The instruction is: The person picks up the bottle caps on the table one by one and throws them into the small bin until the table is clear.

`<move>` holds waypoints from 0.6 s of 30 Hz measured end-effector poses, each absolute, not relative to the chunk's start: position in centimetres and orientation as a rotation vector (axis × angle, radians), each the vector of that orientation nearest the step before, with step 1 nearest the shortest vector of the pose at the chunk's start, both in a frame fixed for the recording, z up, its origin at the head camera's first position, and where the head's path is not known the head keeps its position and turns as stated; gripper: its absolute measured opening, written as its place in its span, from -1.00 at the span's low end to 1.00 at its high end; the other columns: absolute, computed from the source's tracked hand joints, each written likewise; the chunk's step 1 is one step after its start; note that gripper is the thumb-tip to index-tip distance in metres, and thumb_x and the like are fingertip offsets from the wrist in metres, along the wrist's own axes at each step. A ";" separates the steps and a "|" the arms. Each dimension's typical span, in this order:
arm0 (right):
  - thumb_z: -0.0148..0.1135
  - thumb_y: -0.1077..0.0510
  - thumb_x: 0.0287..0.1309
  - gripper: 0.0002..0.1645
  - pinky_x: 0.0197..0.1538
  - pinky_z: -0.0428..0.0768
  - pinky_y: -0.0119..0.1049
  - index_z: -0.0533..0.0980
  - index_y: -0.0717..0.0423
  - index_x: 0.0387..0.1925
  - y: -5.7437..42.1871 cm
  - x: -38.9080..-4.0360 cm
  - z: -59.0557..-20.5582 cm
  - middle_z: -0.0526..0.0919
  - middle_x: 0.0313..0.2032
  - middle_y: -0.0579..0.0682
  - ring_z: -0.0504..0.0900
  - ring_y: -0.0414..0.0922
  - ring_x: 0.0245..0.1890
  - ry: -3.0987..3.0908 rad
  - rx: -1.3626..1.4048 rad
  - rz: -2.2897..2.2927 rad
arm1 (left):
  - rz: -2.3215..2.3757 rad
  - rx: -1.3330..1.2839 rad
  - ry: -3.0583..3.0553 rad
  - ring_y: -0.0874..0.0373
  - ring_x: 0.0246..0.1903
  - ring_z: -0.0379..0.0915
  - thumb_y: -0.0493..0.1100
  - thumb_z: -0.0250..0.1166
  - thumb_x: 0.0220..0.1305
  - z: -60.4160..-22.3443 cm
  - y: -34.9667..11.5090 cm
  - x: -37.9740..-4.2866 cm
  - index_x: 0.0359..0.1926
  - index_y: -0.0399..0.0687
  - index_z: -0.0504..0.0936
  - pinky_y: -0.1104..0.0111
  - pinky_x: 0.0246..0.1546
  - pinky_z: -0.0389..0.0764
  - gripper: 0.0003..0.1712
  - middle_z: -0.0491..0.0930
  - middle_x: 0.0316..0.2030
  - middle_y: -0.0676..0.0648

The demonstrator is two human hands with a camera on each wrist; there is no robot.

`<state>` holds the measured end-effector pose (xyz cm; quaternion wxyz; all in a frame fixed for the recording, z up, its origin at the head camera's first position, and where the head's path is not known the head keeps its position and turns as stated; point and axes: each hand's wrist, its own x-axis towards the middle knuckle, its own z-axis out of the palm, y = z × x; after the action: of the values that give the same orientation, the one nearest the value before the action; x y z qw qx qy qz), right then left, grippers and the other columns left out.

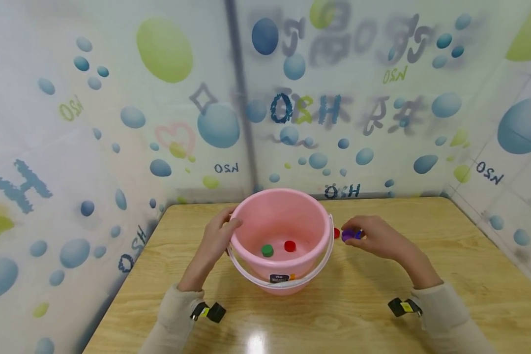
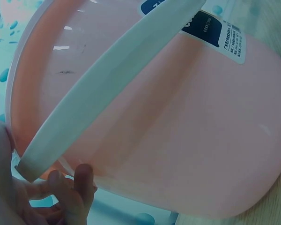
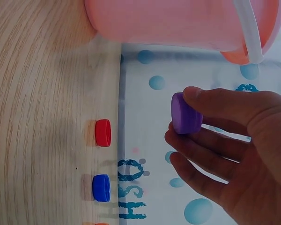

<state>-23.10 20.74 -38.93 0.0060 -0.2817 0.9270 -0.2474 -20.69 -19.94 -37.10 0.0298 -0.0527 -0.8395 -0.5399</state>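
A pink bucket [image 1: 283, 270] with a white handle [image 1: 265, 282] stands upright on the wooden table. My left hand [image 1: 218, 230] grips its rim at the left side, thumb over the edge; in the left wrist view, curled fingers [image 2: 84, 180] show beneath the handle's end. Inside lie a green cap [image 1: 267, 250] and a red cap [image 1: 289, 246]. To the right of the bucket, my right hand [image 1: 378, 238] pinches a purple bottle cap [image 3: 186, 114] between thumb and fingers. Below it on the table are another red cap [image 3: 103, 133] and a blue cap [image 3: 101, 188].
A sliver of one more red cap [image 3: 101, 224] shows at the bottom edge of the right wrist view. Behind the wooden table [image 1: 447, 275] hangs a pale curtain [image 1: 367, 98] with bubble prints, closing in the back and sides.
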 end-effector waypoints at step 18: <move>0.43 0.13 0.24 -0.60 -0.04 0.76 -0.02 0.64 0.24 0.05 20.5 -23.0 -37.3 0.75 -0.14 0.02 0.71 -0.09 -0.14 2.930 -0.877 -0.733 | -1.675 -0.163 -2.586 0.12 -0.56 0.51 0.08 0.13 0.47 -37.1 -19.9 -20.6 0.35 0.12 0.53 0.33 -0.60 0.58 -0.50 0.54 0.05 -0.24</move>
<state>-23.01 20.54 -37.33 -0.0015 -0.2787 0.9317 -0.2331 -20.61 -19.86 -37.12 0.0284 -0.0528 -0.8378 -0.5426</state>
